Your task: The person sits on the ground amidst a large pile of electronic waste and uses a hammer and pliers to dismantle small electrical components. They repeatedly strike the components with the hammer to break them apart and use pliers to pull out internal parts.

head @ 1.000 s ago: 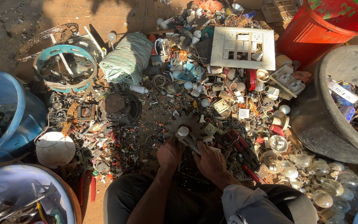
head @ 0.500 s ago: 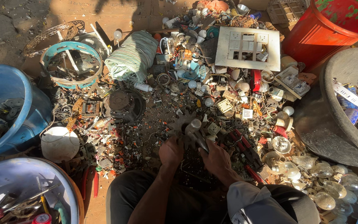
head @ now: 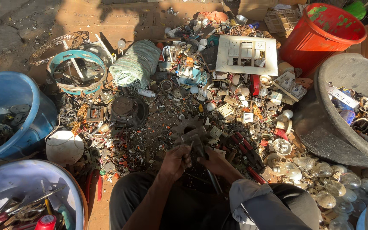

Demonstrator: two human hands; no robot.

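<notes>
A grey basin [head: 320, 123] with mixed scrap sits at the right edge of the ground, a red bucket [head: 316, 38] behind it. A blue tub [head: 9, 98] stands at the left edge, a white tub [head: 5, 187] of hand tools at the near left corner. A white switch plate [head: 247, 55] lies toward the far side, amid bulbs and wire. Near centre, the left hand [head: 174, 162] is clenched on a small metal part [head: 192, 138]. The right hand [head: 218, 164] grips a dark tool [head: 201, 153] set against that part.
</notes>
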